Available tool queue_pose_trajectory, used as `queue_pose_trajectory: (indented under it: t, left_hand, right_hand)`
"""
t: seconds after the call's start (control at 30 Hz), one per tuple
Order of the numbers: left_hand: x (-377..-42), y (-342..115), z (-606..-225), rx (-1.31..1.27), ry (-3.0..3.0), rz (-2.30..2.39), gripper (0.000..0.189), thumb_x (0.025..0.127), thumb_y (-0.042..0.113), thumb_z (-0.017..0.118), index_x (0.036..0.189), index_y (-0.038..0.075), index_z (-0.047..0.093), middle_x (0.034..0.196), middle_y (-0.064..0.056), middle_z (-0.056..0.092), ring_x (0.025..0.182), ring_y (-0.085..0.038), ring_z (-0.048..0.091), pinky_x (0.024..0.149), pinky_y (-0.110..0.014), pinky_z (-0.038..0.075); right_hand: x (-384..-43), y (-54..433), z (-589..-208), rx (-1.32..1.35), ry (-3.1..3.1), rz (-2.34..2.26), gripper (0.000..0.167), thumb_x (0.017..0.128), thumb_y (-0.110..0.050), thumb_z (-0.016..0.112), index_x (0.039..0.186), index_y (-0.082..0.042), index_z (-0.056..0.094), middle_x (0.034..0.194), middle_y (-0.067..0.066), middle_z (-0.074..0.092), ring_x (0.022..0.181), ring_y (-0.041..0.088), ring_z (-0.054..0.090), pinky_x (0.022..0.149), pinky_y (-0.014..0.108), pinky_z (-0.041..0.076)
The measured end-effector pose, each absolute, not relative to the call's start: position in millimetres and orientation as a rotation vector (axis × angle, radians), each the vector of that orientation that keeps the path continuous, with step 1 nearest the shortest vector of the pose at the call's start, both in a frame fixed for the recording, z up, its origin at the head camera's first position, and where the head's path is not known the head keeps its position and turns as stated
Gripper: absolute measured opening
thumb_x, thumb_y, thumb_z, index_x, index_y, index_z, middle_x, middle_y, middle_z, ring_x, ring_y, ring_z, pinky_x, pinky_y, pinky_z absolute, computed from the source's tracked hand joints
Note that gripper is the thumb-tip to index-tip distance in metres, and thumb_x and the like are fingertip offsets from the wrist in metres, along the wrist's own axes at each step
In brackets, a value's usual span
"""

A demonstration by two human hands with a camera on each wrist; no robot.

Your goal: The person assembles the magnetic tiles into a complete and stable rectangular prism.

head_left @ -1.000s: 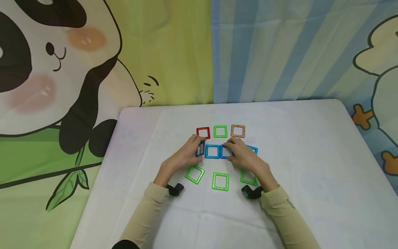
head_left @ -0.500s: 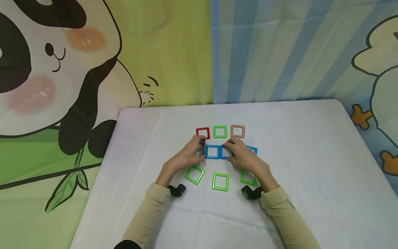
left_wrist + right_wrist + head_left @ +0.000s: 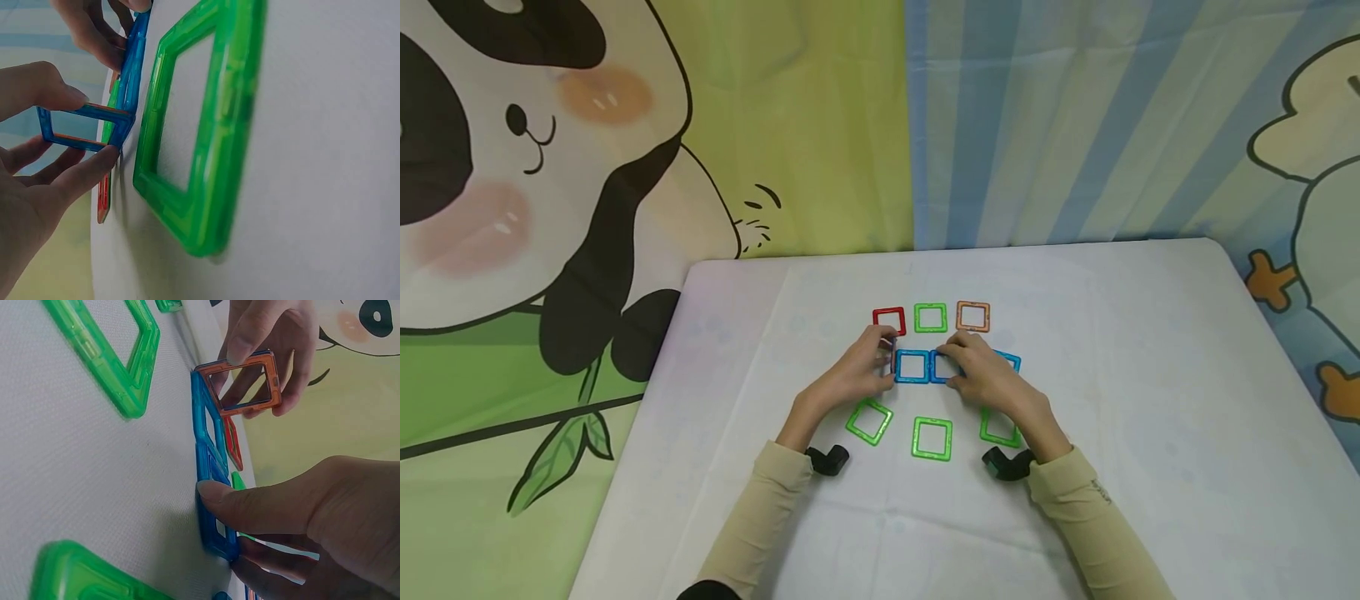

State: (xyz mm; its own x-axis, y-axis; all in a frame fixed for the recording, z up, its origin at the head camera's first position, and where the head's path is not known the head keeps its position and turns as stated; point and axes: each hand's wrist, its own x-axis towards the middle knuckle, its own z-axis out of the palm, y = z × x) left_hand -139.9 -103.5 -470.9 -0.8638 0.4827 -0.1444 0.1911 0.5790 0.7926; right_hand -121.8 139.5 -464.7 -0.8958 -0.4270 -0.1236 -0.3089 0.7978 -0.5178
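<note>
Beige sleeves (image 3: 760, 517) are closest to the camera, a black wrist camera (image 3: 831, 461) poking out by the left cuff. Next come three green plastic-looking square frames: a cornerwise green frame (image 3: 858, 413) just nearer than the left hand (image 3: 850, 367), a middle green frame (image 3: 931, 456) nearer than both hands and between them, and a half-hidden green frame (image 3: 1000, 440) by the right wrist.

Now the main bit. Left hand's got a pinch grip, fingers and thumb only a frame's width apart, on an upright orange-and-blue square frame (image 3: 273, 378). Can't tell if that's one two-tone piece or two stacked. Its bottom edge seems to touch the light blue square frame (image 3: 913, 381) lying just right of that hand. Right hand (image 3: 988, 375) pinches the dark blue square frame (image 3: 207, 531) flat, with another blue frame (image 3: 1013, 360) peeking out past it.

My read: they're joining the upright to the row's end while the right hand steadies things. Next move probably wants it held square until it grips, then a gentle release.

Beyond the hands: red square frame (image 3: 903, 322), far green square frame (image 3: 931, 306), orange square frame (image 3: 973, 329), then bare white table (image 3: 1112, 333).
</note>
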Motion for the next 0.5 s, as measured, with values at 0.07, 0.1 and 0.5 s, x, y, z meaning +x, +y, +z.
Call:
queue_pose_trajectory:
  t: [0.07, 0.1, 0.5]
  left_hand:
    - [-139.0, -103.8, -471.4, 0.538, 2.466, 1.200, 0.071, 0.091, 0.005, 0.074, 0.150, 0.002, 0.036, 0.146, -0.015, 0.046, 0.132, -0.029, 0.054, 0.109, -0.040, 0.050]
    - [-138.8, -103.8, -472.0, 0.531, 2.461, 1.221, 0.068, 0.093, 0.009, 0.073, 0.150, 0.002, 0.036, 0.145, -0.015, 0.046, 0.131, -0.029, 0.054, 0.109, -0.040, 0.050]
    - [-132.2, -97.6, -479.0, 0.285, 2.492, 1.478, 0.037, 0.104, 0.025, 0.062, 0.138, 0.010, 0.057, 0.135, -0.009, 0.062, 0.129, -0.025, 0.057, 0.110, -0.045, 0.048]
  right_hand:
    - [-121.8, 139.4, -464.9, -0.573, 2.753, -0.728, 0.052, 0.092, -0.007, 0.077, 0.141, -0.002, 0.061, 0.136, 0.014, 0.056, 0.122, 0.030, 0.053, 0.109, 0.049, 0.047]
    - [-121.7, 139.5, -465.1, -0.575, 2.755, -0.726, 0.052, 0.092, -0.007, 0.077, 0.141, -0.002, 0.061, 0.136, 0.014, 0.056, 0.122, 0.030, 0.053, 0.109, 0.050, 0.047]
    - [-121.4, 141.2, -465.0, -0.607, 2.757, -0.727, 0.052, 0.093, -0.009, 0.076, 0.141, -0.003, 0.060, 0.137, 0.014, 0.056, 0.123, 0.030, 0.053, 0.109, 0.050, 0.047]
